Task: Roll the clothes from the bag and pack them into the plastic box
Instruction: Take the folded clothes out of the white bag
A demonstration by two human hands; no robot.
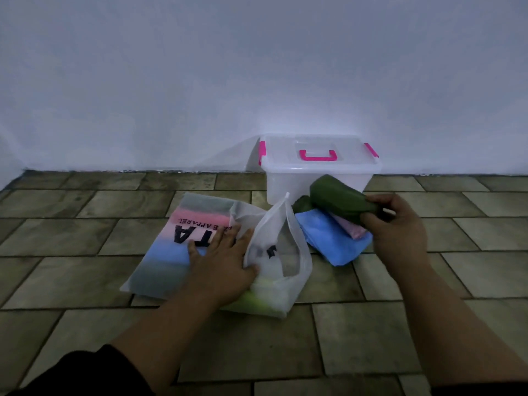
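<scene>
While left hand (pixel 221 257) spreads flat on "APPAREL" bag (pixel 155 278), right hand (pixel 398 224) grips green roll (pixel 337 199)

View: your head camera, one only | faces forward and down | near the floor (pixel 85 232) | wall (pixel 257 67) close ahead

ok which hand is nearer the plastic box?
Right. The right hand, gripping a dark green garment, is just front-right of the plastic box; the left hand lies flat on the bag, farther front-left.

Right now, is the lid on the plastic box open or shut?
Shut. The clear lid sits flat on the plastic box, with the pink latches folded down at both ends.
</scene>
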